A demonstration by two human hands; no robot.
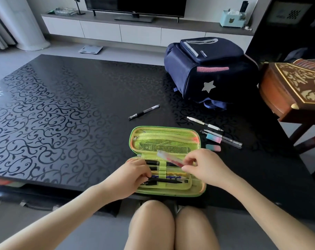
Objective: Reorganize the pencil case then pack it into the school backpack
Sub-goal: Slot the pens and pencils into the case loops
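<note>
Lower centre: open green fabric pencil case (162, 127) on black patterned table (63, 105). Right hand (205, 168) pinches translucent pink pen (169, 157) above it; left hand (135, 175) curls over stowed pens (163, 180), grip indeterminate. Navy school backpack (207, 69) upper right.

Single head-worn view, forward and down, close over the near table (63, 98) edge.

pink pen (168, 157) blurred | case pens (171, 180) part-hidden by hands (135, 175) | wooden instrument (297, 87) cut off right
</note>
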